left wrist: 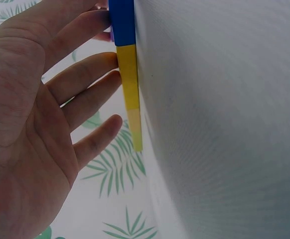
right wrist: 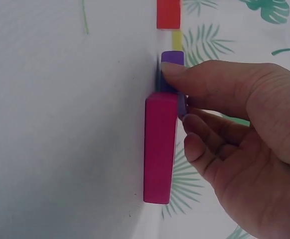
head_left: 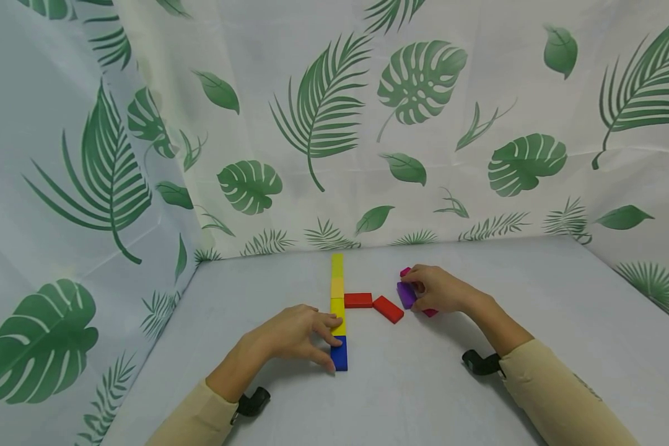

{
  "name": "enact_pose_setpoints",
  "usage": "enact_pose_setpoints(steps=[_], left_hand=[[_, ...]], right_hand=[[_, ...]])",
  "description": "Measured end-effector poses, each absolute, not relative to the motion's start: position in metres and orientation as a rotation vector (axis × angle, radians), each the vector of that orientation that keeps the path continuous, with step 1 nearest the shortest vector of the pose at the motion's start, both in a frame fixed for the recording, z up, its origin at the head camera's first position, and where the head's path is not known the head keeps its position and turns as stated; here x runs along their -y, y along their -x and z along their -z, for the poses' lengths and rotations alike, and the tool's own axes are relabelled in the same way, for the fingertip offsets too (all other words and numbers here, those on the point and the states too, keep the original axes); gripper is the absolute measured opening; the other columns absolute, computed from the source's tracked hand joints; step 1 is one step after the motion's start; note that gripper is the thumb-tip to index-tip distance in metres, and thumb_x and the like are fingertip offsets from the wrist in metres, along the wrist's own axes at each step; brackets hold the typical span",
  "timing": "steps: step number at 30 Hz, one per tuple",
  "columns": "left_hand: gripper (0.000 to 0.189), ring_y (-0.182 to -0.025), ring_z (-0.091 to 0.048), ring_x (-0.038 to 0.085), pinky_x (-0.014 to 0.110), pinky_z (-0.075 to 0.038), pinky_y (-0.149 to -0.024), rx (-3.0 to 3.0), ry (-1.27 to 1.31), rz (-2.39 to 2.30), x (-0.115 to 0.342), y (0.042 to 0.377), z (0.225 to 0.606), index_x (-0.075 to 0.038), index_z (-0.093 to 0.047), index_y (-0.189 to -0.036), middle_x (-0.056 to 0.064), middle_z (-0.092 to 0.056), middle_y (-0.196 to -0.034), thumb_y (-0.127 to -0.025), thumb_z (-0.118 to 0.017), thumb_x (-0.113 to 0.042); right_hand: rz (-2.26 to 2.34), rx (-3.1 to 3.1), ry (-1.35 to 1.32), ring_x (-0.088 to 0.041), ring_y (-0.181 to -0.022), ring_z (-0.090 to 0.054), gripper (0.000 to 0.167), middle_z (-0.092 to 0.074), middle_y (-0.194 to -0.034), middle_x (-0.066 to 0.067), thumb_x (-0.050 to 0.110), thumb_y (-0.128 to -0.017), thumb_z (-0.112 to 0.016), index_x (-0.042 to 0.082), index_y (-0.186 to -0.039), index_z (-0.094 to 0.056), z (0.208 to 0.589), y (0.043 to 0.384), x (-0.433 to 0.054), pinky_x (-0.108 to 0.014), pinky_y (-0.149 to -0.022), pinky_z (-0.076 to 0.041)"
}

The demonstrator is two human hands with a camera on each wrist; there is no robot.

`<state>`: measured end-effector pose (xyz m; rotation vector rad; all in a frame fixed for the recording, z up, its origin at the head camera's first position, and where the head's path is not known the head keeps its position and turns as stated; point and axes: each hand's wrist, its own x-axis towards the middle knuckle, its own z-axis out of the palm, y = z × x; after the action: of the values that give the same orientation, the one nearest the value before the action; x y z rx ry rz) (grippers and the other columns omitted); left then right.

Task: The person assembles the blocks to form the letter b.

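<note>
Farthest left, the person's left hand [head_left: 292, 334] rests beside a straight row of blocks, its fingers spread wide and loose, the tips touching the row rather than gripping it. The row runs away from the person along the pale surface [head_left: 368, 402]: a blue block [head_left: 340, 356] at the near end, yellow blocks [head_left: 337, 287] end to end beyond it.

To the right, the first red block [head_left: 358, 300] lies crosswise, its left end against the yellow. Just off its other end sits the second red block [head_left: 388, 310], slanted, its right end turned towards the person; whether the two reds touch at the corner I can't make out.

Next comes the purple block [head_left: 406, 295], just beside that turned end. It leans the same way as the slanted red one, only steeper. To my eye, everything hangs on that angle between them. Of the two hands, the right one is clearly nearer, with the left well apart across the reds.

That right hand [head_left: 440, 288] has the purple block pinched narrowly between thumb and fingers. Close by is something pink [right wrist: 160, 149], partly covered by the hand from above, so one block or two, I can't tell.
</note>
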<state>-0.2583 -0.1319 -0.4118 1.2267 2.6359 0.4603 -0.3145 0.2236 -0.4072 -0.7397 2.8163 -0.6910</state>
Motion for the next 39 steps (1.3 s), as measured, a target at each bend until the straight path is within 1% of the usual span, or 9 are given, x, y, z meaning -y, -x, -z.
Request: enact_pose_setpoints(steps=[5,8,12,16,19,26,29,35,39], left_hand=[[0.048,-0.143,-0.052,0.007,0.046,-0.042,-0.12,-2.637,-1.221,-0.463,0.132,0.258,0.412,-0.036,-0.079,-0.118,-0.008,-0.061,-0.148,-0.077,-0.085,-0.061],[0.048,-0.143,-0.051,0.006,0.045,-0.042,-0.12,-2.636,-1.223,-0.459,0.132,0.258,0.412,-0.036,-0.079,-0.118,-0.008,-0.06,-0.148,-0.077,-0.085,-0.061],[0.048,-0.143,-0.051,0.006,0.045,-0.042,-0.12,-2.635,-1.227,-0.454,0.132,0.258,0.412,-0.036,-0.079,-0.118,-0.008,-0.06,-0.149,-0.077,-0.085,-0.06],[0.048,-0.143,-0.052,0.006,0.044,-0.042,-0.12,-2.626,-1.227,-0.467,0.132,0.258,0.412,-0.035,-0.08,-0.118,-0.007,-0.061,-0.148,-0.077,-0.085,-0.06],[0.048,-0.143,-0.052,0.005,0.044,-0.042,-0.12,-2.62,-1.222,-0.476,0.132,0.258,0.412,-0.035,-0.08,-0.118,-0.007,-0.061,-0.148,-0.077,-0.086,-0.059],[0.048,-0.143,-0.051,0.006,0.045,-0.041,-0.121,-2.628,-1.213,-0.466,0.131,0.257,0.41,-0.035,-0.08,-0.118,-0.007,-0.06,-0.149,-0.077,-0.085,-0.059],[0.047,-0.143,-0.052,0.006,0.045,-0.041,-0.121,-2.632,-1.225,-0.465,0.131,0.257,0.41,-0.034,-0.08,-0.118,-0.006,-0.061,-0.148,-0.078,-0.085,-0.059],[0.048,-0.143,-0.051,0.006,0.045,-0.041,-0.121,-2.629,-1.221,-0.464,0.131,0.257,0.41,-0.034,-0.08,-0.119,-0.006,-0.06,-0.149,-0.078,-0.086,-0.058],[0.048,-0.144,-0.051,0.006,0.044,-0.04,-0.122,-2.628,-1.213,-0.46,0.131,0.257,0.409,-0.035,-0.079,-0.119,-0.007,-0.06,-0.149,-0.077,-0.086,-0.059]], right_hand=[[0.72,-2.812,0.749,-0.03,-0.114,-0.06,0.057,-0.063,-0.125,-0.014,0.009,-0.083,-0.085,-0.001,-0.136,-0.065,0.405,0.314,-0.225,-0.044,-0.088,-0.062],[0.734,-2.803,0.763,-0.026,-0.11,-0.059,0.058,-0.062,-0.122,-0.01,0.01,-0.083,-0.086,0.0,-0.136,-0.066,0.403,0.313,-0.225,-0.039,-0.086,-0.061],[0.755,-2.778,0.797,-0.024,-0.107,-0.058,0.056,-0.061,-0.116,-0.004,0.012,-0.081,-0.086,0.005,-0.133,-0.067,0.398,0.31,-0.225,-0.031,-0.081,-0.058],[0.769,-2.758,0.852,-0.026,-0.104,-0.058,0.054,-0.059,-0.11,-0.002,0.012,-0.081,-0.085,0.009,-0.131,-0.066,0.392,0.305,-0.225,-0.03,-0.077,-0.056],[0.761,-2.756,0.87,-0.026,-0.104,-0.059,0.054,-0.061,-0.108,0.0,0.014,-0.081,-0.086,0.012,-0.131,-0.066,0.388,0.302,-0.224,-0.031,-0.078,-0.056],[0.785,-2.723,0.874,-0.025,-0.107,-0.063,0.055,-0.067,-0.113,0.0,0.018,-0.081,-0.089,0.007,-0.129,-0.066,0.377,0.295,-0.222,-0.049,-0.092,-0.059],[0.784,-2.707,0.907,-0.026,-0.106,-0.063,0.051,-0.068,-0.113,-0.001,0.018,-0.081,-0.089,0.008,-0.126,-0.067,0.375,0.294,-0.222,-0.045,-0.088,-0.061],[0.729,-2.649,0.901,-0.026,-0.108,-0.062,0.049,-0.066,-0.11,0.003,0.021,-0.078,-0.091,0.015,-0.122,-0.069,0.372,0.291,-0.222,-0.031,-0.081,-0.058],[0.713,-2.599,0.857,-0.024,-0.107,-0.062,0.052,-0.067,-0.107,0.003,0.023,-0.075,-0.093,0.016,-0.12,-0.068,0.371,0.289,-0.222,-0.031,-0.081,-0.057]])
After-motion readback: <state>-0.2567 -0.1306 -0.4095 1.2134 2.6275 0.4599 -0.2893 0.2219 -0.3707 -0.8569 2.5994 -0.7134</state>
